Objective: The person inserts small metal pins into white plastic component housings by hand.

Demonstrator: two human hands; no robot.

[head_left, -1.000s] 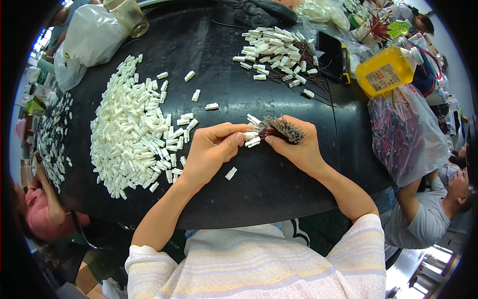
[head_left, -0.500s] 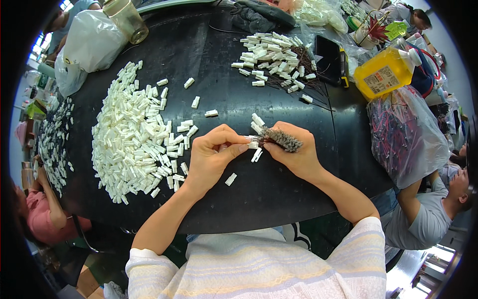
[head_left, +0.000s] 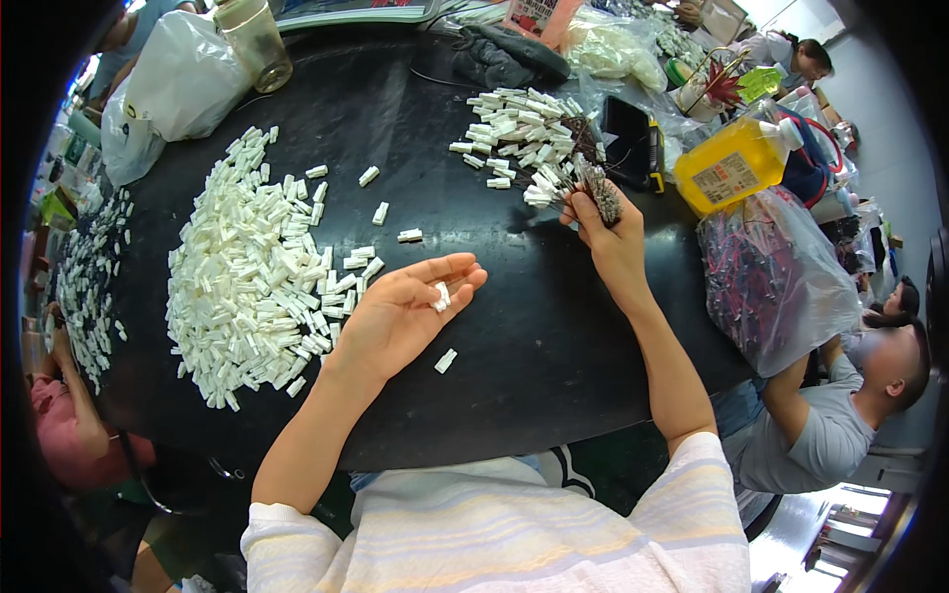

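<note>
My left hand [head_left: 400,311] is turned partly palm up, its fingers loosely curled. A small white plastic connector [head_left: 441,296] sits between the thumb and fingers, perhaps with another. Farther off, my right hand [head_left: 618,242] grips a bundle of thin dark wires [head_left: 600,193] with greyish tips bunched above the thumb. White connectors [head_left: 544,190] on this bundle's other end lie beside a heap of white connectors with dark wires [head_left: 524,124]. One loose connector [head_left: 446,361] rests on the black table nearer to me.
Left of my hands spreads a big pile of white connectors [head_left: 247,277]. At the right are a black phone [head_left: 628,133], a bottle of yellow liquid [head_left: 733,168] and a clear bag of wires [head_left: 776,282]. People [head_left: 825,415] sit on both sides.
My hands have parted. The right hand has carried the wire bundle away to the far right, beside the wired heap. The left has turned upward with a white connector in its fingers.
</note>
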